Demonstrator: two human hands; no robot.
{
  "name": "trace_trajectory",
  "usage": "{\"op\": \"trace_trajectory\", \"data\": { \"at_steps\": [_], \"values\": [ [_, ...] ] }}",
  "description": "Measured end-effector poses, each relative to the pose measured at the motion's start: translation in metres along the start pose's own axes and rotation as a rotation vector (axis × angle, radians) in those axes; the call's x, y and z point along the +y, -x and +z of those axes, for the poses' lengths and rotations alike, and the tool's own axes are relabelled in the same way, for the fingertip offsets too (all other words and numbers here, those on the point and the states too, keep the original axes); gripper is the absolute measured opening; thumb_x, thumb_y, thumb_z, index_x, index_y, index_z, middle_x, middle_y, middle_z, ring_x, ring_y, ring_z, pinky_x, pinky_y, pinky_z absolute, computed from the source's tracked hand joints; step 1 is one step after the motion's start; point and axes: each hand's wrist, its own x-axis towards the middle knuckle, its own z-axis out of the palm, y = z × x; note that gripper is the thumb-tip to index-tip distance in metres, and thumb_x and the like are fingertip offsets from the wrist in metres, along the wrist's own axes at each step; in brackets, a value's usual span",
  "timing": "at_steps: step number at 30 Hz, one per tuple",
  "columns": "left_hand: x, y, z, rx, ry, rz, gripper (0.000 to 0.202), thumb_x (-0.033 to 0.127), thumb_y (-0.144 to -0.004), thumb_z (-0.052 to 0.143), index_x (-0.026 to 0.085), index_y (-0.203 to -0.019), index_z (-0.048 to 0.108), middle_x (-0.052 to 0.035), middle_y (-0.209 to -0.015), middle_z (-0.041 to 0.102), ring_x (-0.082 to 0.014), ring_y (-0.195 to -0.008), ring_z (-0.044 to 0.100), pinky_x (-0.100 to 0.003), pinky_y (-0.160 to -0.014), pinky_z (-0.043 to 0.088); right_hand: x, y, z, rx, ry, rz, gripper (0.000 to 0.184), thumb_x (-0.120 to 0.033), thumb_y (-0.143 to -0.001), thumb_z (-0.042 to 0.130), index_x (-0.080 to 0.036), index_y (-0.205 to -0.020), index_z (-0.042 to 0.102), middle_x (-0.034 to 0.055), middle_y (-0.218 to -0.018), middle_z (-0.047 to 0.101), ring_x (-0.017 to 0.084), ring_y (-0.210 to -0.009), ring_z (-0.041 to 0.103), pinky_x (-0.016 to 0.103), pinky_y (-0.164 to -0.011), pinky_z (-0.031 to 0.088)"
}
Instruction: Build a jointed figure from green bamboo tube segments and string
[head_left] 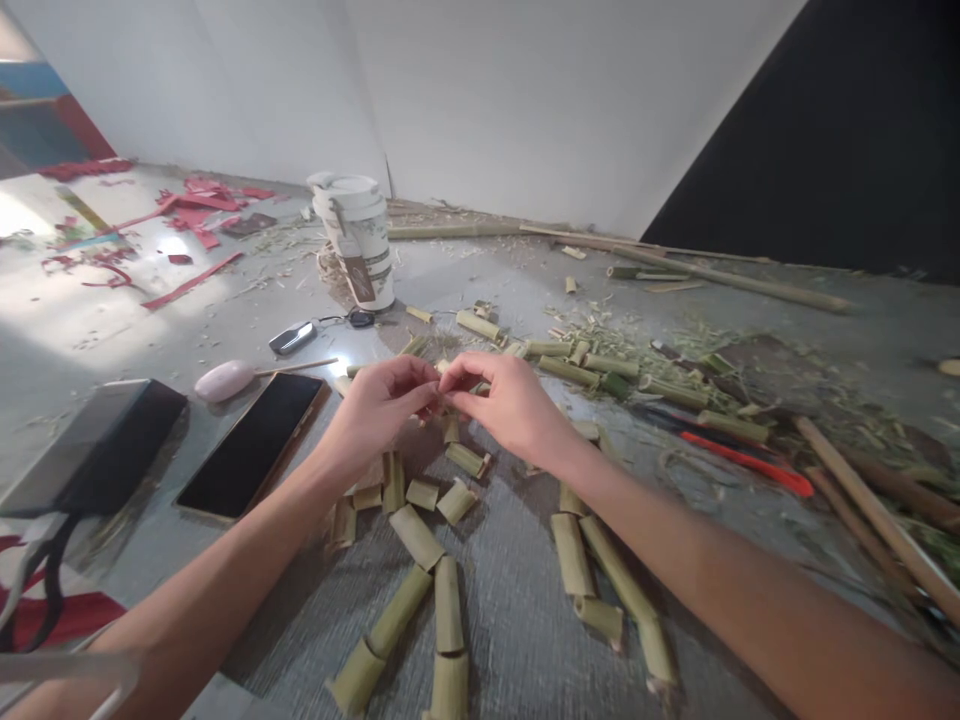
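My left hand (394, 395) and my right hand (502, 400) meet over the middle of the floor, fingertips pinched together. Whatever sits between the fingers is too small and hidden to name. Just below them lies a short green bamboo piece (466, 459). Strung-out bamboo tubes form leg-like rows under the hands: a forked pair with a tube (448, 605) on the left, and a longer tube (622, 575) on the right. More cut bamboo segments (566, 372) lie beyond my right hand. Some pieces behind the fingers are covered.
At left are a phone (253, 445), a dark box (97, 445), a pink rounded object (225, 381) and a key fob (292, 338). A lidded white cup (356, 240) stands behind. On the right lie a red-handled tool (750, 463), sticks (877, 500) and shavings.
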Motion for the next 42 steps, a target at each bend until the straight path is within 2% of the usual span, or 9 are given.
{"op": "trace_trajectory", "data": {
  "at_steps": [3, 7, 10, 14, 20, 27, 35, 42],
  "values": [
    [0.0004, 0.0008, -0.0007, -0.003, 0.021, -0.003, 0.011, 0.026, -0.088, 0.077, 0.017, -0.092, 0.074, -0.0015, -0.082, 0.075, -0.0132, -0.073, 0.069, -0.025, -0.070, 0.054, -0.0047, 0.0002, -0.0006, 0.020, -0.016, 0.049, 0.009, -0.013, -0.087, 0.071, -0.021, -0.085, 0.069, -0.0014, -0.081, 0.072, 0.016, -0.077, 0.067, 0.031, -0.073, 0.051],
    [-0.0010, 0.0014, -0.0024, -0.019, 0.014, 0.073, 0.012, 0.027, -0.090, 0.077, 0.017, -0.097, 0.073, -0.0017, -0.084, 0.078, -0.0151, -0.076, 0.074, -0.027, -0.074, 0.060, -0.0066, 0.0012, -0.0010, 0.011, -0.049, 0.103, 0.008, -0.017, -0.086, 0.074, -0.020, -0.093, 0.073, 0.0011, -0.084, 0.076, 0.017, -0.078, 0.069, 0.031, -0.069, 0.052],
    [-0.0003, 0.0029, -0.0021, -0.029, 0.021, 0.104, 0.013, 0.027, -0.091, 0.076, 0.018, -0.098, 0.070, -0.0018, -0.084, 0.079, -0.0169, -0.078, 0.077, -0.030, -0.078, 0.063, -0.0072, 0.0027, -0.0012, 0.002, -0.020, 0.086, 0.006, -0.015, -0.087, 0.072, -0.020, -0.089, 0.075, 0.0017, -0.082, 0.077, 0.017, -0.077, 0.070, 0.031, -0.071, 0.052],
    [0.0024, 0.0043, -0.0003, -0.022, 0.042, 0.082, 0.014, 0.023, -0.088, 0.079, 0.018, -0.099, 0.070, -0.0030, -0.086, 0.080, -0.0184, -0.082, 0.079, -0.031, -0.082, 0.064, -0.0075, 0.0031, -0.0010, 0.035, 0.057, 0.041, 0.010, -0.014, -0.088, 0.069, -0.020, -0.082, 0.075, 0.0003, -0.077, 0.075, 0.016, -0.073, 0.067, 0.030, -0.068, 0.048],
    [0.0011, 0.0018, -0.0009, 0.009, -0.053, 0.069, 0.020, 0.020, -0.081, 0.080, 0.018, -0.099, 0.073, -0.0031, -0.087, 0.079, -0.0175, -0.078, 0.075, -0.028, -0.073, 0.058, -0.0057, 0.0030, 0.0013, 0.040, 0.067, 0.023, 0.010, -0.012, -0.084, 0.066, -0.021, -0.083, 0.070, -0.0022, -0.073, 0.069, 0.014, -0.068, 0.060, 0.030, -0.066, 0.045],
    [0.0036, 0.0032, -0.0015, 0.041, -0.071, 0.057, 0.015, 0.022, -0.082, 0.078, 0.018, -0.096, 0.073, -0.0022, -0.084, 0.074, -0.0154, -0.072, 0.068, -0.027, -0.067, 0.052, -0.0085, 0.0024, -0.0006, -0.027, -0.033, 0.123, 0.011, -0.013, -0.081, 0.066, -0.019, -0.085, 0.073, 0.0014, -0.077, 0.074, 0.016, -0.070, 0.065, 0.031, -0.065, 0.048],
    [0.0059, 0.0041, -0.0006, -0.003, 0.105, -0.009, 0.015, 0.023, -0.084, 0.080, 0.019, -0.096, 0.073, -0.0017, -0.086, 0.070, -0.0142, -0.078, 0.063, -0.026, -0.072, 0.050, -0.0081, -0.0011, -0.0038, -0.075, -0.147, 0.229, 0.010, -0.013, -0.082, 0.065, -0.019, -0.080, 0.072, -0.0009, -0.071, 0.069, 0.014, -0.062, 0.063, 0.029, -0.064, 0.050],
    [0.0065, 0.0047, -0.0005, -0.006, 0.113, -0.032, 0.013, 0.023, -0.085, 0.079, 0.019, -0.096, 0.073, -0.0015, -0.087, 0.069, -0.0142, -0.078, 0.063, -0.027, -0.073, 0.050, -0.0049, -0.0035, -0.0036, -0.072, -0.242, 0.235, 0.006, -0.023, -0.088, 0.070, -0.020, -0.083, 0.070, -0.0016, -0.074, 0.065, 0.013, -0.064, 0.061, 0.029, -0.064, 0.054]
  ]
}}
